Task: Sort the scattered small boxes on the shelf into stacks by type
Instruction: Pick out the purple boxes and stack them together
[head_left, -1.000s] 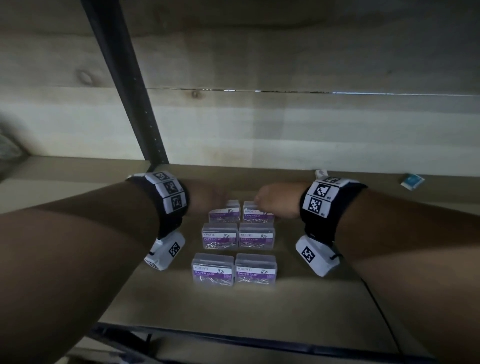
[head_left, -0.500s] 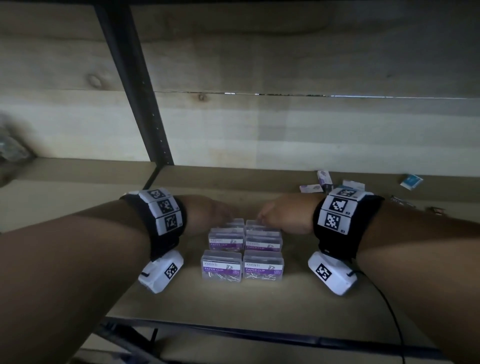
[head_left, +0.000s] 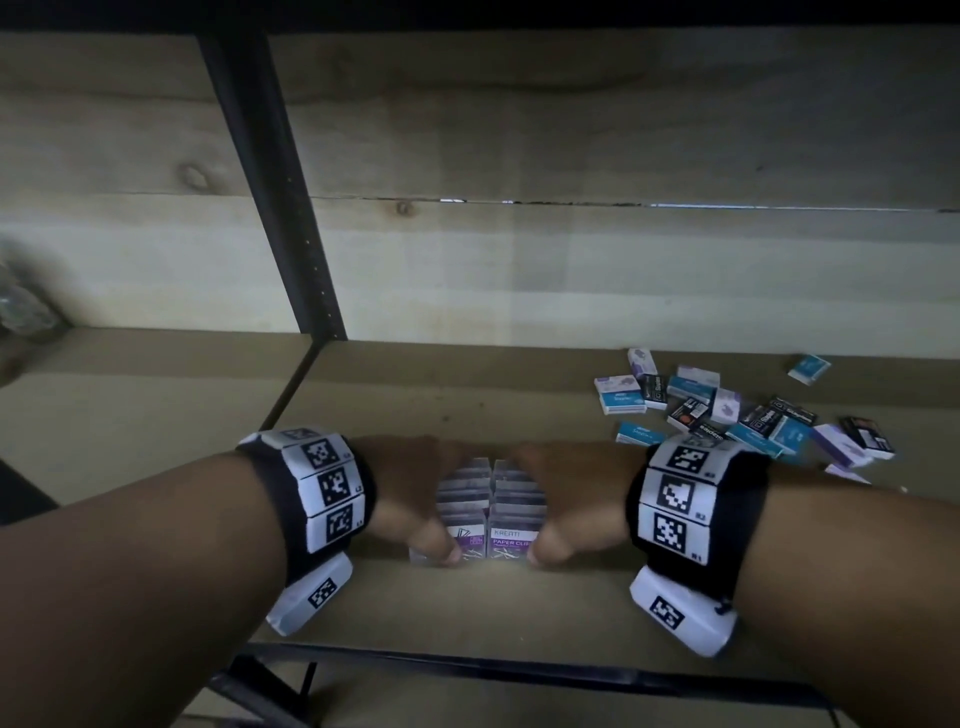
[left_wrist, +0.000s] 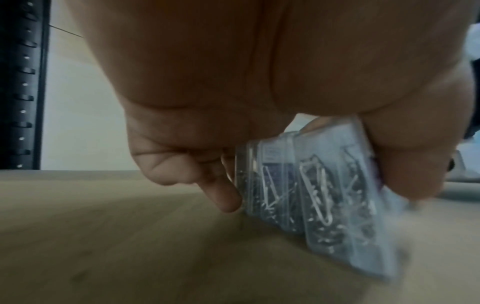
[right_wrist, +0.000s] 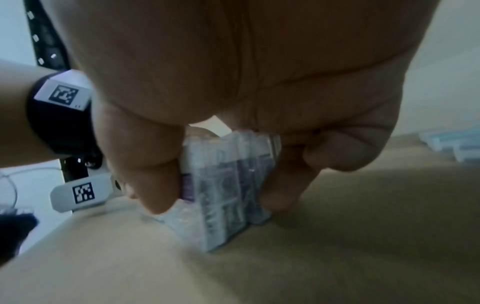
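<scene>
Several clear paper clip boxes (head_left: 511, 540) with purple labels stand on the shelf (head_left: 467, 608) in two tight rows, pressed one behind another. My left hand (head_left: 415, 499) grips the left row, thumb on the front box and fingers curled behind the far one. My right hand (head_left: 576, 499) grips the right row the same way. The left wrist view shows the boxes (left_wrist: 311, 195) squeezed between thumb and fingers, tilted on the board. In the right wrist view the right row (right_wrist: 223, 195) is clamped likewise. A scattered pile of small blue, white and black boxes (head_left: 727, 410) lies at the back right.
A black upright post (head_left: 275, 182) rises behind my left hand. One blue box (head_left: 809, 369) lies alone near the back wall at far right. The shelf's dark front rail (head_left: 519, 670) runs just below my wrists. Bare board lies left of the post.
The paper clip boxes lay spread apart in three pairs. Both hands drew the far pairs toward the front, and the rows are now squeezed together. The view has shifted and shows the pile at right.
</scene>
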